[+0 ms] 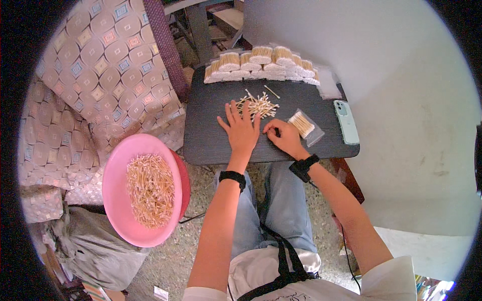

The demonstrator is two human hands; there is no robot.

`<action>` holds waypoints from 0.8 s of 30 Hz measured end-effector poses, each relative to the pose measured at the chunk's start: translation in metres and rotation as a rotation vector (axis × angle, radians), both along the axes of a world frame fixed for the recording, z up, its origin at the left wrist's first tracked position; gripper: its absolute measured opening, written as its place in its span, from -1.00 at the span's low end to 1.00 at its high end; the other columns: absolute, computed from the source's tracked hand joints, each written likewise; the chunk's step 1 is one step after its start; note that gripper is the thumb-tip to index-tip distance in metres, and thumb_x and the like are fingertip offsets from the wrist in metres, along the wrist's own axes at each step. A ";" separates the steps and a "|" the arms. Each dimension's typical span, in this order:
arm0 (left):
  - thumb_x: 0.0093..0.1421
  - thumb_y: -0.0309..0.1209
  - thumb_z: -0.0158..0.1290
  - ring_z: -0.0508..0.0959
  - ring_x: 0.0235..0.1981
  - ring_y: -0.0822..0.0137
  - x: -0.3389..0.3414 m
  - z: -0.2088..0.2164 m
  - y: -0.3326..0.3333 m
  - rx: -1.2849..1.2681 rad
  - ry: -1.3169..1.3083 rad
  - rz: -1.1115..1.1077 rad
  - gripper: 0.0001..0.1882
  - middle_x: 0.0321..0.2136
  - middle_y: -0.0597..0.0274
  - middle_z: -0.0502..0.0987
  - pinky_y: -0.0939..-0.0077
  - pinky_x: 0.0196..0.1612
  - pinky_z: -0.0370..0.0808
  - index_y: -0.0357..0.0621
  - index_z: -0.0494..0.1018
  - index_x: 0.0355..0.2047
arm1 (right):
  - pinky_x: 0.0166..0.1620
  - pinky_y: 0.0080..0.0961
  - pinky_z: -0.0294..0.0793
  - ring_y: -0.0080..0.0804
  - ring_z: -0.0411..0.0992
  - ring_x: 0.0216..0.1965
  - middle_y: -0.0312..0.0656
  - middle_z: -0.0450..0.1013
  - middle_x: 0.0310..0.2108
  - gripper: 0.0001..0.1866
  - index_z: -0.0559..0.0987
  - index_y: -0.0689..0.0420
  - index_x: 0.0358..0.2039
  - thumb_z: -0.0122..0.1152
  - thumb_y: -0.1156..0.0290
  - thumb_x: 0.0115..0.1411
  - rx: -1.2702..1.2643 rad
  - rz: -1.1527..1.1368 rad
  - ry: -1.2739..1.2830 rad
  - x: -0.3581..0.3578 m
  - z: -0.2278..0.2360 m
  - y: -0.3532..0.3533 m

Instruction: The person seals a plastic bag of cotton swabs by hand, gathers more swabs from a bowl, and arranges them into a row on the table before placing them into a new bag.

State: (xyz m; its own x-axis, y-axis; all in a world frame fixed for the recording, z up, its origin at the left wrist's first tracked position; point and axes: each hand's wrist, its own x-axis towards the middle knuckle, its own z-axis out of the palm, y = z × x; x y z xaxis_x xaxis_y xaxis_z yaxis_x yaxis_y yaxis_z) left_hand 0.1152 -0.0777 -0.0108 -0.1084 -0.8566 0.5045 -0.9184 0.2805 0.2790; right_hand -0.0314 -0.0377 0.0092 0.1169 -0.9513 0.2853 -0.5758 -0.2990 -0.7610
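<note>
A loose pile of cotton swabs (261, 106) lies on the black tabletop, the sticks pointing every way. My left hand (241, 128) rests at the pile's near left side, palm down with fingers spread, and its fingertips touch the swabs. To the right, my right hand (283, 136) is closed just above the tabletop, fingers curled in; whatever is between them, if anything, is hidden. Beside it on the right sits a clear plastic bag of cotton swabs (302, 124), the swabs lined up side by side. One single swab (271, 91) lies apart beyond the pile.
Several filled swab bags (261, 62) are stacked along the far edge of the black table (211, 145). Flat clear bags (329, 84) and a pale phone (346, 122) lie at the right. A pink basin (113, 193) of loose swabs stands left; a wall (416, 125) borders the right.
</note>
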 end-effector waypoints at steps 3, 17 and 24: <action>0.28 -0.02 -0.24 0.01 0.25 -0.12 -0.004 0.003 -0.001 0.012 0.027 -0.005 -0.46 0.18 -0.13 0.12 -0.36 0.14 -0.08 -0.07 0.19 0.14 | -0.45 -0.49 0.38 -0.40 0.41 -0.56 -0.30 0.41 -0.60 -0.90 0.55 0.04 -0.46 0.16 0.43 -0.07 -0.053 -0.036 0.012 -0.004 0.000 0.000; 0.24 0.04 -0.19 0.02 0.25 -0.06 0.004 0.002 0.001 0.084 0.028 -0.045 -0.42 0.17 -0.09 0.14 -0.33 0.16 -0.13 -0.07 0.19 0.12 | -0.48 -0.41 0.35 -0.34 0.39 -0.61 -0.30 0.40 -0.67 -0.92 0.53 0.04 -0.51 0.17 0.42 -0.11 -0.066 -0.051 -0.065 0.002 0.004 0.004; 0.22 -0.04 -0.09 0.10 0.22 -0.05 0.000 0.005 -0.001 0.006 0.010 -0.019 -0.42 0.16 -0.03 0.16 -0.31 0.15 -0.05 -0.11 0.15 0.13 | -0.50 -0.47 0.33 -0.40 0.36 -0.65 -0.31 0.36 -0.70 -0.93 0.53 0.07 -0.51 0.17 0.46 -0.09 -0.134 -0.042 -0.030 0.000 0.001 0.000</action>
